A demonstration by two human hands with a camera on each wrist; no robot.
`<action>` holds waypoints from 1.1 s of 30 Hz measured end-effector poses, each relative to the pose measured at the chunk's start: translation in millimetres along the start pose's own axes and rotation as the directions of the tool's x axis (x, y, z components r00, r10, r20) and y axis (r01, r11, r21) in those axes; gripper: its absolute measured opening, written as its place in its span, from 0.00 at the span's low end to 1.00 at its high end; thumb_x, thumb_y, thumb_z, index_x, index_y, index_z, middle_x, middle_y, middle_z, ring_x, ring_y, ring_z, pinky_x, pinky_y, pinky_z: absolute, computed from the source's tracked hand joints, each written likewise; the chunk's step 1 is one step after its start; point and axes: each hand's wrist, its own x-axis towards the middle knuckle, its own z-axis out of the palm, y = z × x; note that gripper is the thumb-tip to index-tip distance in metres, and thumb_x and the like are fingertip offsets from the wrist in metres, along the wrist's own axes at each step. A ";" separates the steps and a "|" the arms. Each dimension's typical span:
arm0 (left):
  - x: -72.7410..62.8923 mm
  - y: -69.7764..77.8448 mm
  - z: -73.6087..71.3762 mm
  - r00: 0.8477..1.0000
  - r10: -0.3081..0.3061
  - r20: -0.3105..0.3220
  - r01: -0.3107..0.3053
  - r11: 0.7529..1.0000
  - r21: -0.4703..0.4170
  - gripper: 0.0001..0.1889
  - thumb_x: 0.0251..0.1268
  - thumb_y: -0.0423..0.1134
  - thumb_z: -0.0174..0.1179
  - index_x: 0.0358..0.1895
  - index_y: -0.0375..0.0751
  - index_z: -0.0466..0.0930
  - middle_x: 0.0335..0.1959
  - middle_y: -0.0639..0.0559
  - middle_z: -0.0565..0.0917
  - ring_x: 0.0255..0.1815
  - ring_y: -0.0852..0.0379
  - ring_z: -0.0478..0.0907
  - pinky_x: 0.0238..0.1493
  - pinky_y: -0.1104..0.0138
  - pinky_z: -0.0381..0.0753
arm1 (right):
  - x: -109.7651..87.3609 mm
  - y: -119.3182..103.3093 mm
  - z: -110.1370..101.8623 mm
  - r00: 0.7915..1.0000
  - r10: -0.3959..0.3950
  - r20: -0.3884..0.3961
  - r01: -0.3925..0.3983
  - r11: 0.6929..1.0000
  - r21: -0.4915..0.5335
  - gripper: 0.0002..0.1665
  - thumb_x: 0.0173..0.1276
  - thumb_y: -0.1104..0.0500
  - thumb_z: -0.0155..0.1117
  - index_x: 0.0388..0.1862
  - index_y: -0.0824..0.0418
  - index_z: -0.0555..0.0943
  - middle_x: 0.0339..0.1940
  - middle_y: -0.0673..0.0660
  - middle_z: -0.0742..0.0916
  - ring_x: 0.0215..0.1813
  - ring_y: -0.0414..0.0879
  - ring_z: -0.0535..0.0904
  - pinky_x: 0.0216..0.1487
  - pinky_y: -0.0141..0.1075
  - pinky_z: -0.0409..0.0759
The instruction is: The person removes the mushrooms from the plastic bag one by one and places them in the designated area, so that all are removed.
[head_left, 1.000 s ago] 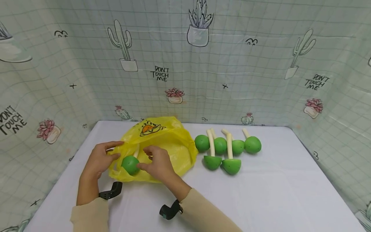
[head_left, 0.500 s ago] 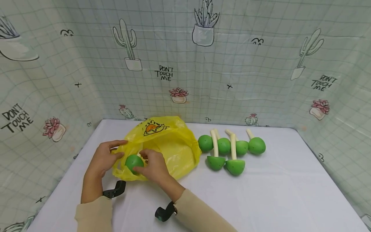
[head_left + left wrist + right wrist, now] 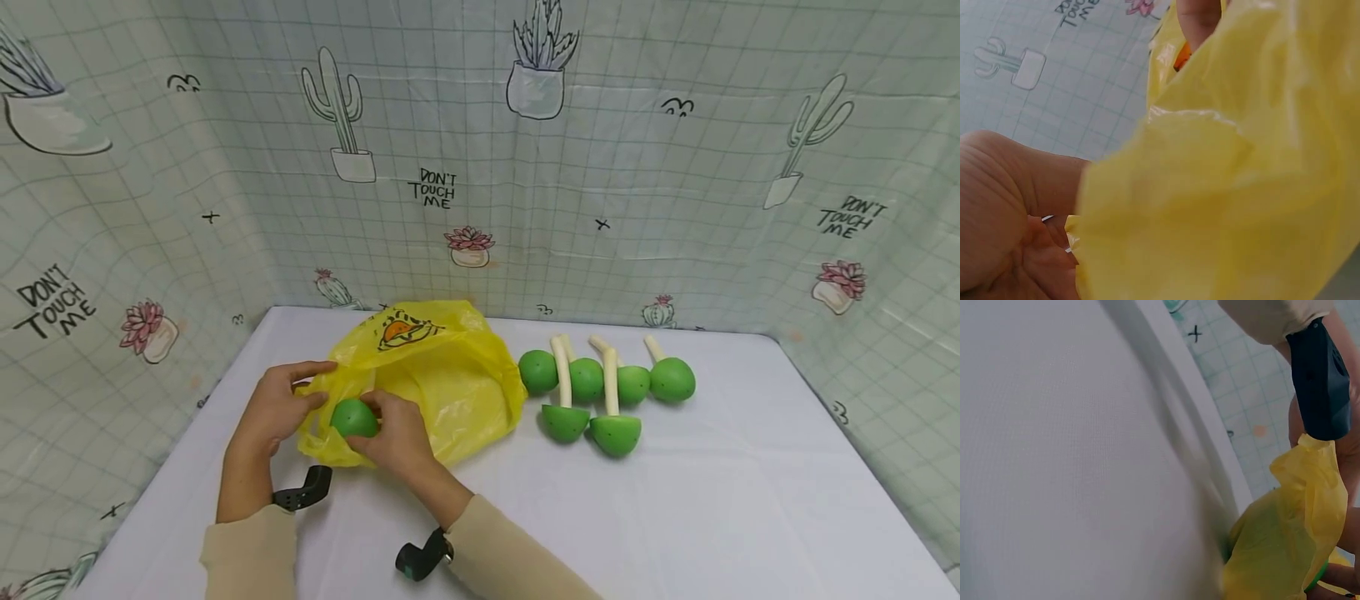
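Observation:
A yellow plastic bag (image 3: 465, 383) lies on the table at left with its mouth facing the person. My left hand (image 3: 272, 410) holds the bag's left edge; in the left wrist view the yellow plastic (image 3: 1222, 187) covers most of the fingers. At the bag's mouth, my right hand (image 3: 401, 433) pinches the green round cap of a mushroom-shaped piece (image 3: 352, 418) between thumb and fingers. Its stem is out of sight. The right wrist view catches only a sliver of the green cap (image 3: 1317, 576) behind the bag's side.
Right of the bag, several more green mushroom-shaped pieces with pale stems lie close together, such as the front one (image 3: 615, 435) and the far right one (image 3: 672, 380). They rest on a white tabletop (image 3: 720, 500). A patterned cloth (image 3: 480, 167) hangs behind and at the sides.
My right hand has moved its fingers from beside the green cap to a pinch around it. The cap has tipped and its stem went out of sight. My left hand keeps the bag's edge.

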 end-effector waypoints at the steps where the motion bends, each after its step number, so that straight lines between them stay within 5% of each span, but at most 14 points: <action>1: 0.1 -0.2 0.1 1.000 -0.002 0.000 0.002 1.000 0.000 0.25 0.75 0.25 0.57 0.73 0.33 0.75 0.79 0.30 0.63 0.77 0.28 0.61 0.73 0.41 0.71 | 0.0 -0.2 1.1 1.000 -0.004 -0.002 0.004 1.000 -0.005 0.30 0.61 0.60 0.83 0.60 0.63 0.83 0.53 0.55 0.89 0.52 0.44 0.85 0.55 0.31 0.84; 15: -0.2 -0.7 -0.1 1.000 0.001 0.002 -0.001 1.000 -0.011 0.25 0.74 0.25 0.57 0.73 0.33 0.75 0.79 0.30 0.64 0.76 0.28 0.62 0.73 0.41 0.71 | 0.3 -0.8 9.3 0.998 -0.041 -0.045 0.038 0.996 -0.077 0.32 0.57 0.60 0.86 0.59 0.63 0.83 0.48 0.53 0.89 0.49 0.43 0.84 0.54 0.33 0.84; 33: -1.7 -2.3 -2.5 1.000 0.014 0.003 -0.014 1.000 -0.008 0.25 0.74 0.25 0.58 0.73 0.33 0.75 0.79 0.30 0.64 0.76 0.28 0.61 0.72 0.41 0.72 | -2.5 -1.8 4.5 0.998 -0.035 -0.057 0.032 0.998 -0.054 0.33 0.58 0.57 0.84 0.62 0.62 0.82 0.53 0.55 0.89 0.51 0.44 0.84 0.54 0.33 0.85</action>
